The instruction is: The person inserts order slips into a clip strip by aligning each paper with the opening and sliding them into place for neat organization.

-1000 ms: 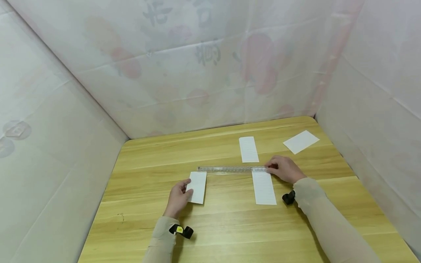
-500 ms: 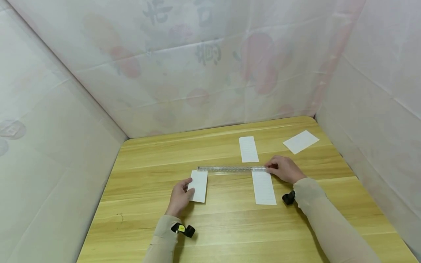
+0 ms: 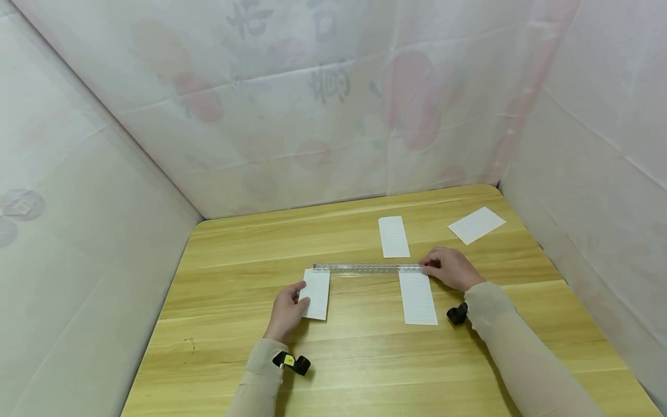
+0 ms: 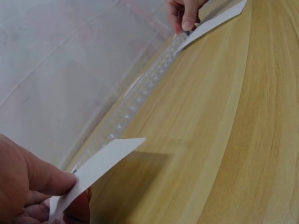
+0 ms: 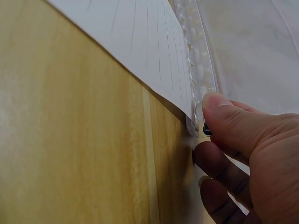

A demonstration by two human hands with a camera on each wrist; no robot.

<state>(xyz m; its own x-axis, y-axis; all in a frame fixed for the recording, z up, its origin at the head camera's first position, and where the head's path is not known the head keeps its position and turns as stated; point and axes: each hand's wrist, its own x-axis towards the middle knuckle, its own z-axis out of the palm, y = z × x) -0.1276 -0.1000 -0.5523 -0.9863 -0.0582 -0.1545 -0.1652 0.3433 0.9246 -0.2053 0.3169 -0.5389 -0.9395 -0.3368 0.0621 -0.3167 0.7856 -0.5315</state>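
Observation:
A long clear plastic binding strip with a row of small loops lies crosswise on the table. My right hand pinches its right end between thumb and finger, beside a black tip. Under that end sits the top edge of a lined white paper sheet. At the other end, my left hand pinches a white paper sheet by its left edge, thumb on top. This sheet's top edge meets the strip's left end; in the left wrist view the sheet is raised off the wood, casting a shadow.
Another lined sheet lies behind the strip, and a further white sheet lies askew at the back right. The wooden table is bounded by pale printed cloth walls at the back and sides.
My left hand has shifted slightly up and to the right with its paper sheet, bringing the top edge to the strip. The right hand and the strip stay where they were.

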